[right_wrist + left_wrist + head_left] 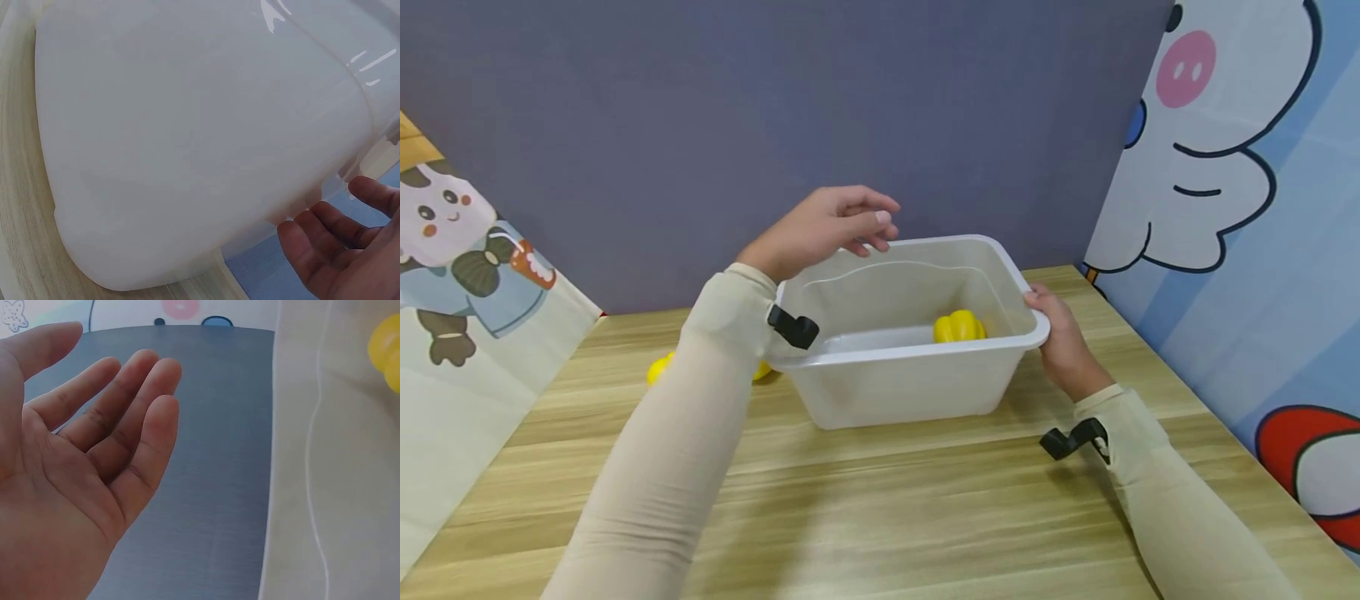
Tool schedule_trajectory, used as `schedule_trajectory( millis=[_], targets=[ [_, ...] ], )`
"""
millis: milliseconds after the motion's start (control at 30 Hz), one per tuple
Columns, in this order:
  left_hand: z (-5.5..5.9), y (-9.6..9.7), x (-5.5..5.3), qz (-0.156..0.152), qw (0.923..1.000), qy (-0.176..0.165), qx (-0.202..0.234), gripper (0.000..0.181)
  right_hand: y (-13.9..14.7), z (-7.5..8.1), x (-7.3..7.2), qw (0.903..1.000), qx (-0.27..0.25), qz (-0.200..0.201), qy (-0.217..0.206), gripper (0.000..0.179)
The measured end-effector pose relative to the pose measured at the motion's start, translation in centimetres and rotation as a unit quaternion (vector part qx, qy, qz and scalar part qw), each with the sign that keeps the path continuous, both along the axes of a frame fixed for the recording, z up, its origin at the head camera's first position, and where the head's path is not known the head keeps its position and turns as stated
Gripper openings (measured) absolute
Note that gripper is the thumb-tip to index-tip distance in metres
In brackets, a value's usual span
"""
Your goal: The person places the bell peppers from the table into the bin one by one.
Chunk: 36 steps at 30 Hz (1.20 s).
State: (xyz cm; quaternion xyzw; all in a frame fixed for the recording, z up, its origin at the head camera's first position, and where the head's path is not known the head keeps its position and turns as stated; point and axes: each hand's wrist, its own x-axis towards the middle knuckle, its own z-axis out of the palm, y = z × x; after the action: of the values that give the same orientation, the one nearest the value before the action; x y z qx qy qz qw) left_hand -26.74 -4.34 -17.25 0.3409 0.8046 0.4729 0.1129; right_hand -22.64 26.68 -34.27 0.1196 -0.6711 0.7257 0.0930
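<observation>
**Left hand point(838, 225) loose in the air, right hand point(1063, 346) at the rim of a white bin point(910, 383)**

Left hand: one, holding nothing. Fingers lightly bent with small gaps between them, thumb apart, near the bin's left rear rim as I see it from the room. Left sleeve point(647, 467): pale, with a black clip point(793, 327) at the wrist.

Right hand: one, gripping the bin's right end, fingers bent at the rim (the thumb's exact hold I cannot make out). Right sleeve point(1187, 500): pale, with a matching clip.

Bin: one, plastic, upright on the wood-grain table point(925, 517), its long side towards the person.

Yellow pepper point(959, 326): one, lobed, lying inside the bin towards its right end; no hand touches it.

Yellow pieces outside: a rounded bit point(659, 368) to the left of the left forearm, and a second bit point(762, 371) between that forearm and the bin, both partly hidden (whether two objects or one, I cannot tell).

Backdrop: a grey panel point(775, 125) behind, cartoon prints to either side.

State of the work, in my judgement: partway. One pepper is in the bin; the yellow outside it appears to remain, held by neither hand.
</observation>
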Motion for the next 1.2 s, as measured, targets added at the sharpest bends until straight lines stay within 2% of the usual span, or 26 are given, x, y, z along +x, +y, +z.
schedule_trajectory(
  millis=[100, 233, 433, 633, 900, 1033, 1200],
  targets=[
    [0.7, -0.2, 0.9, -0.007, 1.0, 0.003, 0.001, 0.034, 0.0, 0.0, 0.1, 1.0, 0.0, 0.0, -0.006, 0.025],
    [1.0, -0.8, 1.4, -0.007, 0.9999, 0.008, -0.011, 0.034, 0.0, 0.0, 0.1, 1.0, 0.002, 0.0, 0.0, 0.028],
    [-0.1, -1.9, 0.4, 0.006, 0.9979, 0.025, -0.06, 0.033, 0.1, -0.2, 0.1, 0.9999, -0.006, -0.006, 0.014, 0.027],
    [-1.2, -3.4, -0.6, 0.014, 0.9977, 0.026, -0.061, 0.033, 0.1, -0.3, 0.1, 0.9999, 0.001, -0.005, 0.015, 0.027],
    [-1.9, -5.1, -0.5, 0.033, 0.9966, 0.014, -0.074, 0.035, 0.2, -0.3, -0.1, 0.9996, 0.023, -0.003, 0.014, 0.034],
    [-2.4, -5.6, -0.6, 0.041, 0.9952, 0.024, -0.086, 0.035, 0.2, -0.3, -0.1, 0.9997, 0.022, -0.004, 0.011, 0.035],
    [-2.8, -6.1, -0.6, 0.045, 0.9957, 0.029, -0.076, 0.037, 0.2, -0.3, 0.0, 0.9997, 0.024, -0.003, 0.008, 0.037]
  ],
)
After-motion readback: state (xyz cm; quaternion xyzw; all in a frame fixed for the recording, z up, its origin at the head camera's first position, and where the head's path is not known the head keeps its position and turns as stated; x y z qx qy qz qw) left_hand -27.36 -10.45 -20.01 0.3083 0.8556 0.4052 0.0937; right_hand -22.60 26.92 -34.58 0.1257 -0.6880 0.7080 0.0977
